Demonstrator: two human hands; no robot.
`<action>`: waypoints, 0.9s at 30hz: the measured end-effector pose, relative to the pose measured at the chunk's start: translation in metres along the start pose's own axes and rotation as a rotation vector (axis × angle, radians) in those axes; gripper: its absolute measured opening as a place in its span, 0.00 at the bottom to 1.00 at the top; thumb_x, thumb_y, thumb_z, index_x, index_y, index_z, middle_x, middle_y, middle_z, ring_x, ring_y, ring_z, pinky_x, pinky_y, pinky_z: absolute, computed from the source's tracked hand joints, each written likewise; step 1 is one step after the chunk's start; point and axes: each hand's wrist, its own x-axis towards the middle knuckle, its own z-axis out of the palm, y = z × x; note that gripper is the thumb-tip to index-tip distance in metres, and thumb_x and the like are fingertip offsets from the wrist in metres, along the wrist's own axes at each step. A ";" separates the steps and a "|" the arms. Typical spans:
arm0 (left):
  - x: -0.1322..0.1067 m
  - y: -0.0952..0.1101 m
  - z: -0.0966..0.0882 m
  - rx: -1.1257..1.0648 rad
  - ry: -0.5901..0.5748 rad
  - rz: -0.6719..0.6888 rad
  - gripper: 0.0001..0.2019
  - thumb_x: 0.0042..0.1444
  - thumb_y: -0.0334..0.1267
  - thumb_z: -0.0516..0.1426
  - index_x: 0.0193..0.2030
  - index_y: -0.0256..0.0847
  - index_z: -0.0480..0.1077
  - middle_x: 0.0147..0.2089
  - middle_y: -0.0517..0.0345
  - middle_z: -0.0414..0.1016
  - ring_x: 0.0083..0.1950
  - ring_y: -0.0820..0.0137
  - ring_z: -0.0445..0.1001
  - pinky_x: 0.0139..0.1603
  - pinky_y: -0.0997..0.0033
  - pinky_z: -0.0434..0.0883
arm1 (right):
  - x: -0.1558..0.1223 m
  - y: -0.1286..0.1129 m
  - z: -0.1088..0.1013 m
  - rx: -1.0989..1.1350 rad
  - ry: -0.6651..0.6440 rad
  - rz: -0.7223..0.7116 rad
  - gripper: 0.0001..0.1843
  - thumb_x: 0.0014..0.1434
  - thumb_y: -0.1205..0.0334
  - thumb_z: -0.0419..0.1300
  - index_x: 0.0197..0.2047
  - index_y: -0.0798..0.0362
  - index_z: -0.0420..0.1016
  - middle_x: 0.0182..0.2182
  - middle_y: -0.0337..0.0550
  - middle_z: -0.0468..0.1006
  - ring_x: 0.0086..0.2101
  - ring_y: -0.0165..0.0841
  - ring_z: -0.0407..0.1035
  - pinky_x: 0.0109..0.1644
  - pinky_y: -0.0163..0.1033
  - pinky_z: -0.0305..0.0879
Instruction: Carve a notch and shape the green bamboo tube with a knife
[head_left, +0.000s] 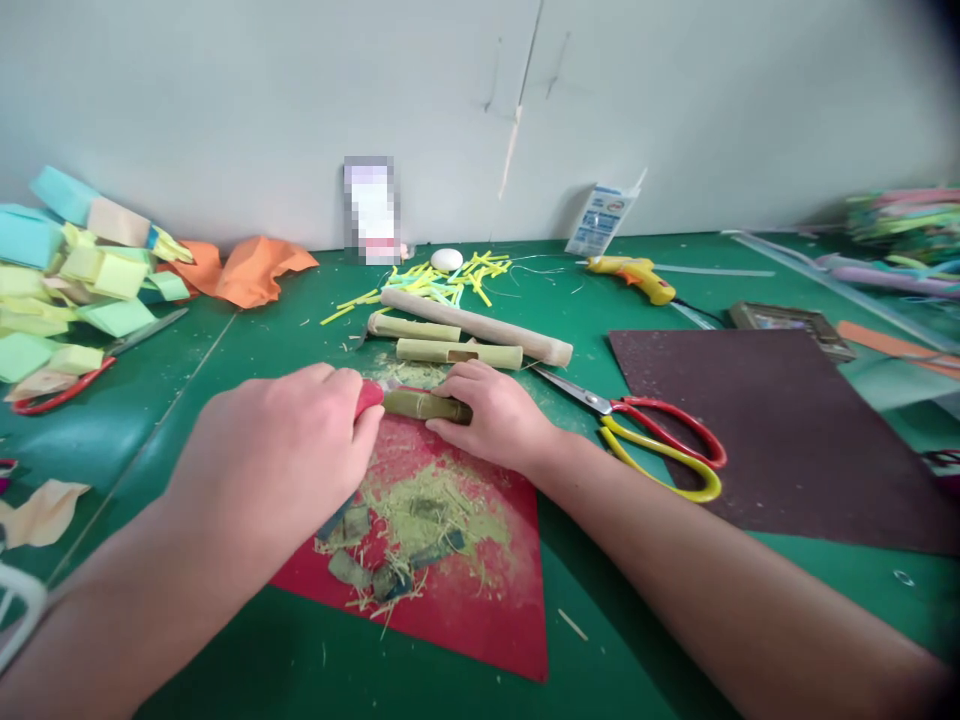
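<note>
My left hand point(292, 430) is closed around a red-handled tool point(369, 396), most of it hidden in the fist. Its front end meets the left end of a short green bamboo piece point(416, 404). The fingers of my right hand point(491, 410) grip that bamboo at its right end. Beneath both hands lies a red sheet point(517, 620), strewn with pale bamboo shavings point(465, 525) and several dark green chips point(350, 570). Just beyond are two cut bamboo pieces, one with a notch point(487, 353), and a longer wooden stick point(480, 327).
Red-and-yellow-handled scissors point(660, 440) lie right of my right hand, partly over a dark brown sheet point(757, 430). A yellow glue gun point(634, 278) rests behind. Folded papers point(90, 270) and red-handled scissors point(67, 390) are at left. A phone point(371, 210) leans against the wall.
</note>
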 end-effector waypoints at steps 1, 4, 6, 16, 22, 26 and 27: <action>0.001 -0.001 -0.002 -0.014 0.015 -0.004 0.16 0.58 0.49 0.49 0.27 0.44 0.70 0.26 0.53 0.72 0.23 0.64 0.67 0.25 0.65 0.53 | 0.000 0.000 0.000 -0.016 -0.002 0.000 0.09 0.55 0.59 0.63 0.36 0.56 0.76 0.35 0.48 0.76 0.39 0.38 0.67 0.42 0.42 0.64; 0.013 -0.007 0.009 -0.200 0.060 -0.006 0.12 0.57 0.46 0.52 0.34 0.44 0.73 0.31 0.54 0.75 0.31 0.62 0.72 0.30 0.65 0.62 | 0.000 0.003 -0.002 -0.063 -0.008 -0.040 0.11 0.56 0.58 0.62 0.38 0.56 0.77 0.37 0.49 0.77 0.39 0.39 0.67 0.43 0.43 0.64; 0.023 -0.012 0.027 -0.450 0.106 -0.012 0.12 0.55 0.41 0.54 0.43 0.43 0.74 0.40 0.53 0.78 0.39 0.62 0.75 0.39 0.65 0.68 | 0.000 0.006 -0.004 -0.081 0.008 -0.095 0.13 0.57 0.56 0.62 0.42 0.55 0.78 0.40 0.49 0.78 0.41 0.40 0.68 0.45 0.44 0.63; 0.028 0.009 0.069 -1.345 0.041 -0.285 0.19 0.56 0.38 0.57 0.55 0.41 0.71 0.33 0.58 0.74 0.25 0.76 0.66 0.22 0.76 0.64 | 0.000 0.010 -0.010 -0.092 -0.004 -0.195 0.16 0.59 0.58 0.61 0.50 0.50 0.79 0.44 0.45 0.81 0.42 0.41 0.68 0.46 0.47 0.59; 0.032 0.018 0.073 -1.563 0.056 -0.314 0.19 0.56 0.38 0.59 0.55 0.41 0.68 0.33 0.60 0.72 0.21 0.80 0.63 0.19 0.77 0.62 | -0.001 0.007 -0.009 -0.039 0.007 -0.191 0.15 0.57 0.58 0.62 0.47 0.50 0.79 0.45 0.45 0.80 0.45 0.40 0.71 0.51 0.48 0.63; 0.033 0.022 0.071 -1.561 0.103 -0.305 0.19 0.54 0.38 0.61 0.52 0.41 0.67 0.41 0.55 0.74 0.25 0.79 0.67 0.22 0.76 0.65 | -0.003 0.001 -0.012 0.015 0.263 -0.150 0.13 0.59 0.56 0.61 0.46 0.51 0.77 0.43 0.49 0.78 0.45 0.40 0.72 0.49 0.47 0.69; 0.033 0.023 0.071 -1.552 0.121 -0.298 0.18 0.54 0.38 0.61 0.52 0.41 0.67 0.43 0.54 0.74 0.27 0.78 0.68 0.23 0.76 0.66 | -0.004 -0.001 -0.013 0.004 0.330 -0.153 0.12 0.60 0.57 0.61 0.46 0.51 0.76 0.42 0.49 0.78 0.44 0.39 0.73 0.47 0.46 0.70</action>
